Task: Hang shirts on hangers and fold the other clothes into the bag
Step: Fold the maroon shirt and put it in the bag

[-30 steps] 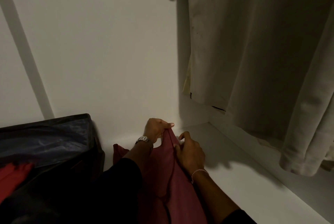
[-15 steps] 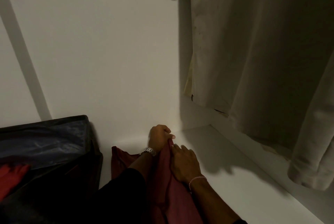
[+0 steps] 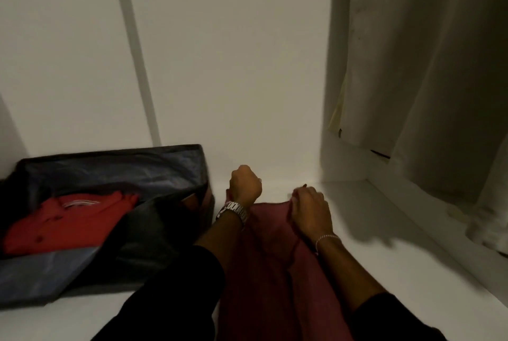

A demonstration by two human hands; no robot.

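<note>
Head camera view, looking down into the corner of a dim white shelf (image 3: 384,272) with white walls behind. A dark red, soft cloth garment (image 3: 264,272) lies spread flat on the shelf surface, running from the bottom edge up toward the back wall. The left hand (image 3: 244,186), with a silver metal watch (image 3: 233,210) on its wrist, is curled into a fist at the garment's far left corner; the cloth appears gripped inside it, though the fingers are hidden. The right hand (image 3: 310,214), with a thin beaded bracelet (image 3: 327,239) on its wrist, pinches the garment's far edge with curled fingers, near the left hand but apart from it. Both forearms come out of black sleeves. Just left of the garment sits a dark blue-black fabric storage bag (image 3: 110,167) with its top open. Inside it lies a folded bright red shirt (image 3: 66,219). At upper right hangs a pale beige curtain (image 3: 426,65).
</note>
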